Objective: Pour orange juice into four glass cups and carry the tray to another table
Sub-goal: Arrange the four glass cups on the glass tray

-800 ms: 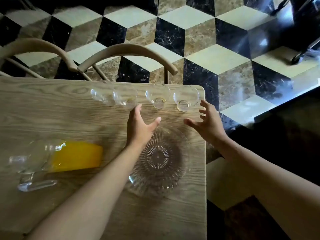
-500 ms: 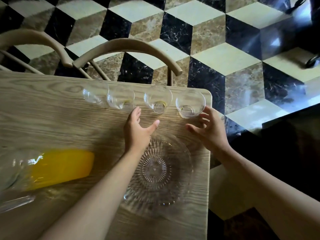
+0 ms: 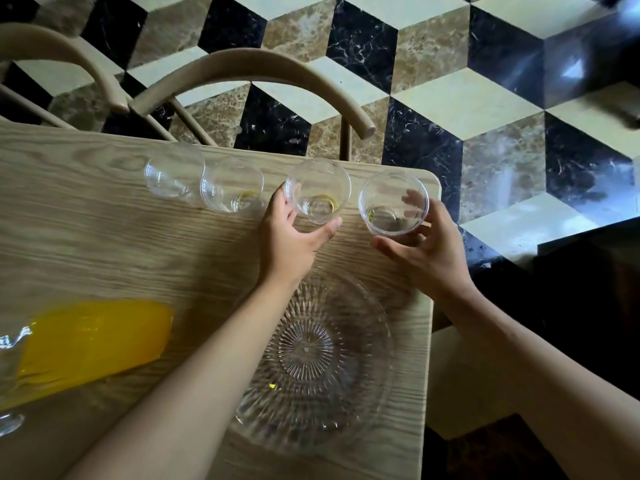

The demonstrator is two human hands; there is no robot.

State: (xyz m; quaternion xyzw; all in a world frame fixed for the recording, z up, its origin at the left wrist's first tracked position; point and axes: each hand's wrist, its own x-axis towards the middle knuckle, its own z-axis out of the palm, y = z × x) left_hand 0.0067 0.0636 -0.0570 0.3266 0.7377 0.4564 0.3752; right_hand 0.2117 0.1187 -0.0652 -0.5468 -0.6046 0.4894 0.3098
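Note:
Several clear glass cups stand in a row along the far edge of the wooden table (image 3: pixel 86 237). My left hand (image 3: pixel 294 233) grips the third cup (image 3: pixel 318 190), fingers and thumb curled round its sides. My right hand (image 3: pixel 426 251) grips the rightmost cup (image 3: pixel 393 202) the same way. The two left cups (image 3: pixel 169 174) (image 3: pixel 232 188) stand untouched. A round cut-glass tray (image 3: pixel 367 358) lies on the table below my hands. A glass jug of orange juice (image 3: pixel 90 341) sits at the left edge of view, partly cut off.
Two curved wooden chair backs (image 3: pixel 249 64) (image 3: pixel 52 46) stand beyond the far table edge. The table's right edge (image 3: pixel 427 341) drops to a patterned black, cream and brown tiled floor (image 3: pixel 485 98).
Both hands have moved forward from open above the table and now curl round the two right-hand cups. The camera has drawn closer to the row of cups.

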